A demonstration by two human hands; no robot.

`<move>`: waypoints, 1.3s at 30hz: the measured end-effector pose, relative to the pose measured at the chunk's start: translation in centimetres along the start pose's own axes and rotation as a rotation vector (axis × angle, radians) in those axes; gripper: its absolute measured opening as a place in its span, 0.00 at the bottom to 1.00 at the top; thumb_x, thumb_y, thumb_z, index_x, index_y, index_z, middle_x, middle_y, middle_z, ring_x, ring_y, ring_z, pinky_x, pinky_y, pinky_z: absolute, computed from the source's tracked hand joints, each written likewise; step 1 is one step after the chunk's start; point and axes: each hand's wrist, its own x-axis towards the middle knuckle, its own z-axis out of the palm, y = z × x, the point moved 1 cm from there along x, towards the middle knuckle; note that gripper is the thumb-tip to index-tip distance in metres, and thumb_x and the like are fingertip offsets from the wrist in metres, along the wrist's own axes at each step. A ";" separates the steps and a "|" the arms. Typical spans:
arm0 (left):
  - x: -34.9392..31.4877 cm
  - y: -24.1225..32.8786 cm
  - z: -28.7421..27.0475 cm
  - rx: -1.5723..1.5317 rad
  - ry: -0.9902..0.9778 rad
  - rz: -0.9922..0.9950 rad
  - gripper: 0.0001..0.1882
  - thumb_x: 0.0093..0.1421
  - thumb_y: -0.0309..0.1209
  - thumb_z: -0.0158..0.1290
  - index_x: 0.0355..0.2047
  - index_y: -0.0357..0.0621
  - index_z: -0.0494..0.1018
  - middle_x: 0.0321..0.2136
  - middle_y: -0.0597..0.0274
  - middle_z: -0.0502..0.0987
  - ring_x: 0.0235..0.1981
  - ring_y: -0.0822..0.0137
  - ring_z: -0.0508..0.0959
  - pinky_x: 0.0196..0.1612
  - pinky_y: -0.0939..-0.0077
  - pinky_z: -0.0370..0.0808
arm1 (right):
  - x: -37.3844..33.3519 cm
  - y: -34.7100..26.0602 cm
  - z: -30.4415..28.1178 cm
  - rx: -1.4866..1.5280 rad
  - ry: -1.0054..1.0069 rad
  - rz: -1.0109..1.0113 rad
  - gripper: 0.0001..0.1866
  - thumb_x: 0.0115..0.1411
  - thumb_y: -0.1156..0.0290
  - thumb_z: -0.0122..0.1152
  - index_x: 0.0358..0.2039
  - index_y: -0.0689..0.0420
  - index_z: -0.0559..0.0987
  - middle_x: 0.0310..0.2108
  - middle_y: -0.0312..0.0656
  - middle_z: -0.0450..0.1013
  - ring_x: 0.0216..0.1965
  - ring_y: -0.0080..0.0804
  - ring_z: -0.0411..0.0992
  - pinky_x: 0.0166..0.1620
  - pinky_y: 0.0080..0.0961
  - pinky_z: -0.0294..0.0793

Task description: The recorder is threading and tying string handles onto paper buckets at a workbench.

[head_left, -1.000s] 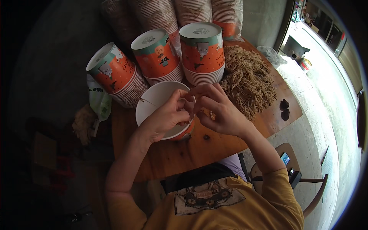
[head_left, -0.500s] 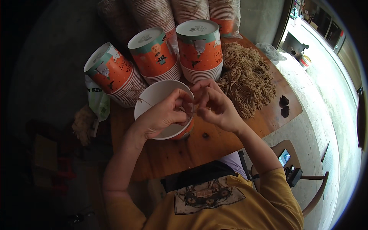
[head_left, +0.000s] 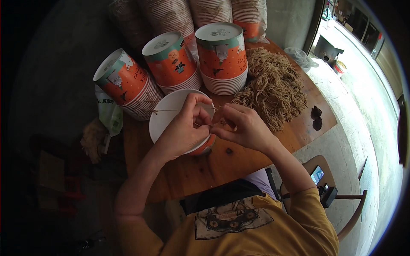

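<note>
A white-lined paper bucket (head_left: 161, 123) stands upright on the table in front of me, an orange patch of its outside showing low at the right. Across its mouth runs a thin tan string (head_left: 171, 110), stretched from the left rim to my fingers at the right rim. My right hand (head_left: 242, 125) pinches the string there, fingers bent. Close against it, my left hand (head_left: 191, 128) is curled with its fingertips together on the string; what lies between the fingertips is mostly hidden. A large heap of tan strings (head_left: 273, 87) lies right of my hands.
Three stacks of upside-down orange buckets (head_left: 222, 55) stand beyond the bucket. More stacks in clear plastic (head_left: 252, 21) are behind them. Two dark lumps (head_left: 317, 118) lie on the wooden table (head_left: 171, 181) at the right. A chair (head_left: 318, 164) holding a phone stands at lower right.
My hands have turned and closed in toward each other at the right rim, the right one moving slightly lower. The string now shows pulled straight across the bucket's mouth.
</note>
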 end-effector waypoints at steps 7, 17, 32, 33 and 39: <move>-0.6 0.8 1.1 0.525 0.120 0.318 0.30 0.53 0.13 0.49 0.56 0.47 0.59 0.31 0.62 0.68 0.33 0.69 0.74 0.38 0.73 0.73 | -0.5 0.1 1.0 0.008 0.121 0.065 0.10 0.52 0.70 0.65 0.28 0.58 0.72 0.25 0.42 0.71 0.26 0.41 0.73 0.29 0.33 0.73; -0.1 0.0 0.4 0.467 0.034 0.401 0.29 0.52 0.13 0.48 0.55 0.46 0.61 0.35 0.58 0.65 0.35 0.65 0.71 0.40 0.71 0.73 | -0.6 -0.4 1.5 0.066 0.086 0.128 0.07 0.50 0.75 0.62 0.29 0.59 0.73 0.24 0.40 0.72 0.26 0.34 0.74 0.31 0.27 0.73; -0.2 -0.5 -0.1 0.487 0.039 0.237 0.09 0.52 0.16 0.52 0.33 0.36 0.66 0.39 0.60 0.62 0.37 0.70 0.72 0.41 0.76 0.74 | -0.7 -0.6 1.6 0.136 0.059 0.210 0.08 0.52 0.75 0.62 0.29 0.60 0.72 0.23 0.39 0.71 0.25 0.26 0.72 0.30 0.23 0.72; -0.2 -0.3 -0.1 0.485 0.045 0.233 0.09 0.52 0.16 0.53 0.32 0.36 0.66 0.39 0.60 0.62 0.38 0.70 0.72 0.41 0.76 0.74 | -0.7 -0.8 1.5 0.133 0.060 0.215 0.08 0.52 0.74 0.63 0.29 0.60 0.72 0.23 0.39 0.71 0.24 0.25 0.72 0.29 0.22 0.71; -0.2 -0.3 -0.1 0.507 0.054 0.283 0.09 0.51 0.16 0.52 0.32 0.36 0.66 0.40 0.59 0.62 0.39 0.68 0.72 0.42 0.76 0.74 | -0.8 -1.0 1.6 0.049 0.118 0.174 0.09 0.54 0.70 0.64 0.30 0.59 0.72 0.24 0.39 0.71 0.23 0.28 0.71 0.27 0.24 0.71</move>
